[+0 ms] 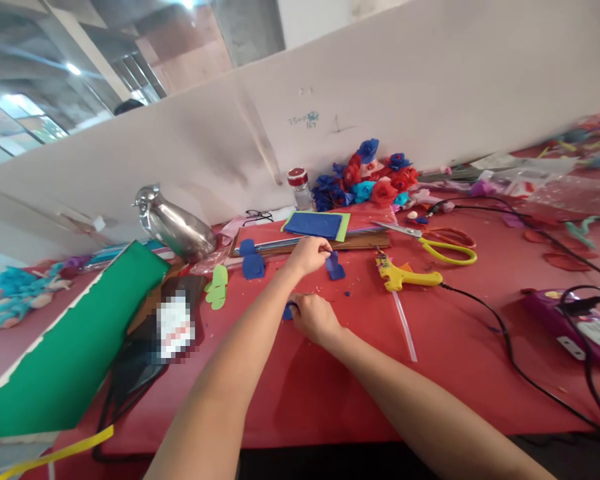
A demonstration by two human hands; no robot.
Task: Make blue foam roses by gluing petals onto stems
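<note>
My left hand (311,255) is closed, reaching over the front edge of the stacked sheets, just left of a dark blue cut piece (335,266). Whatever its fingers may hold cannot be made out. Nearer to me, my right hand (316,317) is closed on a small blue piece (288,311) that shows at its left side. More blue pieces (253,265) lie to the left, beside light green cut shapes (217,288). Behind the hands, a blue sheet (314,225) rests on a green one.
A yellow glue gun (405,277) and open scissors (440,247) lie on the right, with a black cord and a purple power box (575,327). A steel jug (175,227), glass jar (301,190) and paper flowers (365,180) are behind. A green board (75,347) is left.
</note>
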